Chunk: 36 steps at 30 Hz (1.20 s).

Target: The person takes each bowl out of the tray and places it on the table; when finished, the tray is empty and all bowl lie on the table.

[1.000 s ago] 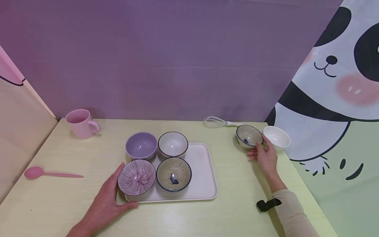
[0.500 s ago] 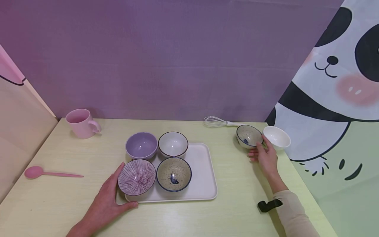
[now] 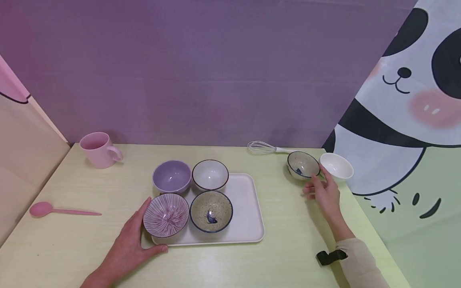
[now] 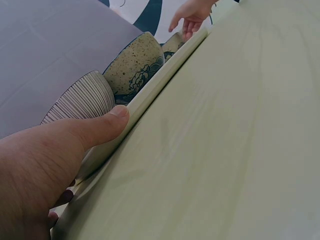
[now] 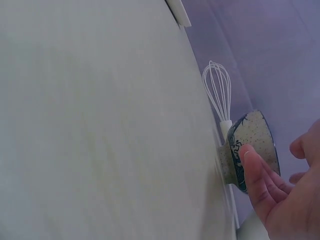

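My left hand (image 3: 129,244) holds the near left corner of the white tray (image 3: 248,208), its thumb along the front rim. Just inside that corner stands a bowl with purple stripes (image 3: 166,216); beside it is a speckled bowl with a blue motif (image 3: 211,212). Behind them are a purple bowl (image 3: 172,177) and a white bowl with a dark rim (image 3: 210,175). At the right, my right hand (image 3: 325,194) is close to a second speckled bowl (image 3: 302,165), fingers loosely spread. In the right wrist view, a fingertip overlaps this bowl's patterned side (image 5: 255,135).
A plain white bowl (image 3: 336,167) sits beyond the right hand at the table's right edge. Behind the speckled bowl lies a white whisk (image 3: 262,148). On the left are a pink mug (image 3: 99,151) and a pink spoon (image 3: 42,209). A purple backdrop (image 3: 198,80) rises at the table's back.
My right hand has drawn slightly back and right from the speckled bowl, its fingers loosening off the rim. The bowl, the left hand and the tray have stayed where they were.
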{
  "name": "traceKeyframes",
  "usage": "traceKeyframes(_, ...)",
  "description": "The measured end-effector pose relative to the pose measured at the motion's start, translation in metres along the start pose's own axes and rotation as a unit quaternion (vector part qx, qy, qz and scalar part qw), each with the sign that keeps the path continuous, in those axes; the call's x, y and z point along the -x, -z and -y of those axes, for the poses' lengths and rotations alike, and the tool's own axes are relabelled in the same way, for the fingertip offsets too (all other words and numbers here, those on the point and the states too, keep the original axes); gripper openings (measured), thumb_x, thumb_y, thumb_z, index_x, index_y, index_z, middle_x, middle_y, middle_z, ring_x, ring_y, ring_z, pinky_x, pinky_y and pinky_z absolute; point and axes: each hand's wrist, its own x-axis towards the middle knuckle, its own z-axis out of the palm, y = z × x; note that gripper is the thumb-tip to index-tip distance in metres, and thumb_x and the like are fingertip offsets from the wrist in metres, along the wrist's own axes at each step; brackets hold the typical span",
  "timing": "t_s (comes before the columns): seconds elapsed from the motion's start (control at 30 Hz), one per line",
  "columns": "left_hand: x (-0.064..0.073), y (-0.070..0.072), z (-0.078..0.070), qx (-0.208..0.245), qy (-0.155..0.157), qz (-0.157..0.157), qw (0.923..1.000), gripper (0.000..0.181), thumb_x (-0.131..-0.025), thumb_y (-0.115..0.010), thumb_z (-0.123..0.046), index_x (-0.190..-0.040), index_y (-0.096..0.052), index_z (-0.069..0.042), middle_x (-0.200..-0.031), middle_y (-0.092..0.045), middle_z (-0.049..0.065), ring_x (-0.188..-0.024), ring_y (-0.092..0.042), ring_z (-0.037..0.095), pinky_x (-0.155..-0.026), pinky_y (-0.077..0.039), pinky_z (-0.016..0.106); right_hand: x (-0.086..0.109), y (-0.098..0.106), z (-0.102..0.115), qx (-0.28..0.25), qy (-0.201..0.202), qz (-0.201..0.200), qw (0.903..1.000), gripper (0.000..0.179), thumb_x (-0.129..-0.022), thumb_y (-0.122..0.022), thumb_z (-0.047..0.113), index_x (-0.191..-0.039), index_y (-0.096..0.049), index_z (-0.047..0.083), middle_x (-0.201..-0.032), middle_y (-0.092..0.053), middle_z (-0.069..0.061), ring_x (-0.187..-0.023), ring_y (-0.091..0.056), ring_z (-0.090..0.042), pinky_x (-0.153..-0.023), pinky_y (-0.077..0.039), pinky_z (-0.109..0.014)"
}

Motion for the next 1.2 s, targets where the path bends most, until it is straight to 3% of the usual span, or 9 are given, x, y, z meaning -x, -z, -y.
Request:
traceKeyframes(0.53, -0.001, 0.000, 0.000, -0.002, 0.004, 0.002, 1.0000, 0.140, -0.076, -0.103, -0.046, -0.180, -0.012, -0.027, -0.178, -0.030, 0.026, -0.158, -0.034, 0.057, -0.124, -0.033, 0.081, 0.032, -0.012, 0.012, -0.019, 0.060, 0.029, 0.9976, 0.057, -0.118, -0.050, 0.015, -0.172, -0.035, 0.004, -0.085, -0.079, 0.014, -0.073, -0.078, -0.004, -0.061, -0.065, -0.023)
traceKeyframes(0.9, 0.000, 0.000, 0.000, -0.004, -0.005, -0.005, 1.0000, 0.140, -0.075, -0.104, -0.047, -0.180, -0.014, -0.022, -0.177, -0.032, 0.026, -0.157, -0.035, 0.056, -0.122, -0.034, 0.081, 0.059, -0.036, 0.028, -0.022, 0.089, 0.057, 0.9942, 0.045, -0.116, -0.056, 0.012, -0.161, -0.052, 0.005, -0.088, -0.080, 0.005, -0.072, -0.079, -0.011, -0.058, -0.065, -0.025)
traceKeyframes(1.2, 0.000, -0.001, 0.002, -0.003, 0.005, 0.002, 1.0000, 0.140, -0.076, -0.102, -0.048, -0.180, -0.011, -0.027, -0.178, -0.030, 0.025, -0.158, -0.033, 0.057, -0.124, -0.032, 0.080, 0.079, -0.059, 0.035, -0.018, 0.111, 0.089, 0.9896, 0.041, -0.115, -0.059, 0.009, -0.156, -0.058, 0.002, -0.094, -0.078, -0.013, -0.072, -0.077, -0.015, -0.056, -0.065, -0.029)
